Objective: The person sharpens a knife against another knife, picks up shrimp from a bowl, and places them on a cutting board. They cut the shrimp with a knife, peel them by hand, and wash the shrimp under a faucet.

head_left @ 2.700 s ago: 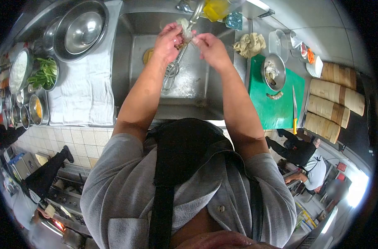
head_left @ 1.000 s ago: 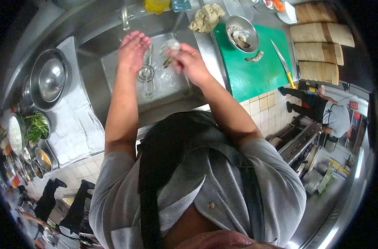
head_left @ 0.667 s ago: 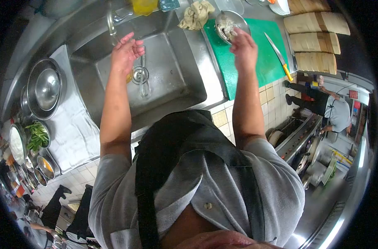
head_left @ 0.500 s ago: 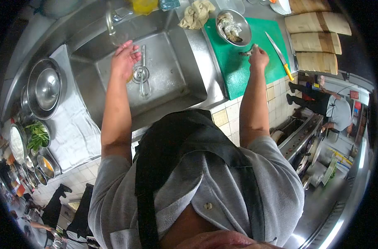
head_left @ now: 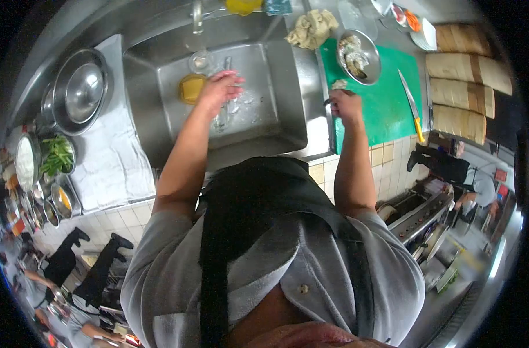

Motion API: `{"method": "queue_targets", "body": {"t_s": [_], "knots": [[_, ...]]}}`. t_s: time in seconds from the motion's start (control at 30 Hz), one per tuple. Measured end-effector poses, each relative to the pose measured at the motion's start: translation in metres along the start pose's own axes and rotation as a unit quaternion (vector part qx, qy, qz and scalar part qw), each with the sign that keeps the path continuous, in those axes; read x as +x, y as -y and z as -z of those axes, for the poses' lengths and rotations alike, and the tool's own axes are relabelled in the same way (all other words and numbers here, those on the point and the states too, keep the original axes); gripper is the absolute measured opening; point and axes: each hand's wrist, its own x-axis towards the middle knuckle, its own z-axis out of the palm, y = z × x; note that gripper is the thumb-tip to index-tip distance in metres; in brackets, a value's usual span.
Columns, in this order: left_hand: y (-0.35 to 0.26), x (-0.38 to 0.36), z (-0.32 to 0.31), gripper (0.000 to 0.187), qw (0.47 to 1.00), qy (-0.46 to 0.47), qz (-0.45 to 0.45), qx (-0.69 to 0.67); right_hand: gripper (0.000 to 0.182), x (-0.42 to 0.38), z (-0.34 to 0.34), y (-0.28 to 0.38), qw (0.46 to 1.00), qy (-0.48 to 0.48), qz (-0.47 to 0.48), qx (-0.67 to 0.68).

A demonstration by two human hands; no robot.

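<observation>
My left hand (head_left: 221, 90) is over the steel sink (head_left: 276, 124) with its fingers spread and nothing in them. Beneath it lies a long metal utensil (head_left: 232, 107), partly covered by the hand. A yellow item (head_left: 192, 88) rests beside my left wrist. At the left edge of the green cutting board (head_left: 386, 119), my right hand (head_left: 345, 105) is closed on a small dark piece. A whitish piece (head_left: 338, 84) shows just beyond its fingers; whether the hand touches it is unclear. A metal bowl (head_left: 376, 68) on the board holds pale and dark pieces.
A yellow-handled knife (head_left: 412, 104) lies at the board's right side. A crumpled beige cloth (head_left: 312, 29) sits beyond the sink's right corner. Metal bowls (head_left: 78, 93) stand on a white cloth (head_left: 110, 162) at left. Other people work at both lower sides.
My left hand has moved right over the utensil, and the yellow item is now uncovered. My right hand has moved left and closer to me, to the board's edge. The camera view has shifted.
</observation>
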Motion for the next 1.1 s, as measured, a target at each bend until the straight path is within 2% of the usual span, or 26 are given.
{"method": "queue_targets", "body": {"t_s": [0.07, 0.13, 0.2, 0.23, 0.27, 0.3, 0.37, 0.43, 0.57, 0.67, 0.77, 0.87, 0.97, 1.1], "knots": [[0.000, -0.010, -0.018, 0.043, 0.999, 0.040, 0.021, 0.020, 0.024, -0.026, -0.043, 0.028, 0.992, 0.097, -0.027, 0.079], [-0.007, -0.014, -0.036, 0.042, 0.998, 0.058, 0.028, 0.027, 0.026, -0.018, -0.085, 0.037, 0.977, 0.198, 0.001, 0.085], [-0.018, -0.015, -0.046, 0.040, 0.998, 0.050, 0.023, 0.020, 0.022, -0.029, -0.134, 0.058, 0.980, 0.177, 0.087, 0.006], [-0.019, -0.010, -0.044, 0.039, 0.999, 0.035, 0.000, -0.025, 0.021, -0.034, -0.157, 0.064, 0.966, 0.112, 0.203, -0.117], [-0.020, -0.001, -0.039, 0.037, 0.997, 0.019, -0.023, -0.071, 0.021, -0.039, -0.176, 0.069, 0.919, 0.042, 0.313, -0.235], [-0.024, 0.007, -0.035, 0.036, 0.992, 0.004, -0.047, -0.116, 0.021, -0.048, -0.190, 0.077, 0.907, 0.059, 0.354, -0.223], [-0.037, 0.015, -0.014, 0.033, 0.987, -0.021, -0.098, -0.124, 0.023, -0.067, -0.206, 0.099, 0.875, 0.094, 0.432, -0.198], [-0.052, 0.006, -0.007, 0.030, 0.974, -0.044, -0.150, -0.163, 0.026, -0.078, -0.209, 0.116, 0.874, 0.125, 0.435, -0.177], [-0.064, 0.003, 0.015, 0.032, 0.937, 0.019, -0.202, -0.286, 0.027, -0.077, -0.219, 0.130, 0.895, 0.136, 0.412, -0.103], [-0.071, -0.006, 0.014, 0.024, 0.936, 0.027, -0.177, -0.302, 0.027, -0.074, -0.223, 0.140, 0.909, 0.140, 0.387, -0.065], [-0.060, 0.000, 0.016, 0.023, 0.929, 0.095, -0.186, -0.305, 0.024, -0.065, -0.235, 0.140, 0.910, 0.158, 0.378, -0.064], [-0.055, 0.000, 0.009, 0.023, 0.930, 0.080, -0.194, -0.302, 0.021, -0.067, -0.236, 0.146, 0.915, 0.230, 0.331, 0.004], [-0.054, -0.001, 0.012, 0.023, 0.926, 0.108, -0.211, -0.294, 0.018, -0.070, -0.234, 0.151, 0.911, 0.210, 0.355, -0.028], [-0.057, -0.003, 0.011, 0.024, 0.931, 0.109, -0.201, -0.284, 0.016, -0.078, -0.233, 0.156, 0.927, 0.238, 0.291, 0.000]]}}
